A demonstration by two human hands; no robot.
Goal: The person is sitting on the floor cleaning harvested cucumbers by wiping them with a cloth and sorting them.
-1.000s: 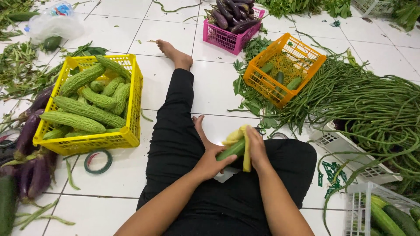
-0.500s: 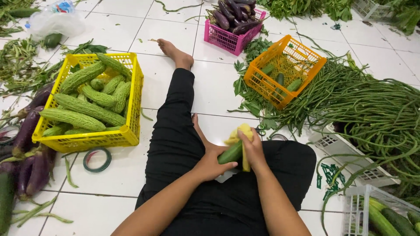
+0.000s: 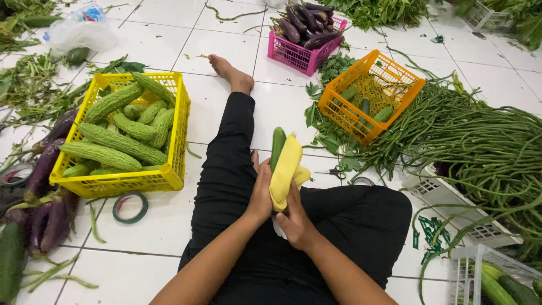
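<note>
Head view: above the person's lap, the left hand (image 3: 261,195) and right hand (image 3: 294,221) both clench a cucumber (image 3: 278,148) wrapped in a yellow cloth (image 3: 285,172). Left of it, a yellow crate (image 3: 148,178) holds bitter gourds (image 3: 121,142); beyond it, a pink basket (image 3: 293,56) holds eggplants (image 3: 307,24), an orange basket (image 3: 339,116) cucumbers.

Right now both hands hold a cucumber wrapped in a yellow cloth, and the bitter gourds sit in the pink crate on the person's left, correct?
Not quite. In the head view the bitter gourds fill a yellow crate, not a pink one; the pink crate holds eggplants. The left hand and right hand do hold the cucumber in the yellow cloth.
</note>
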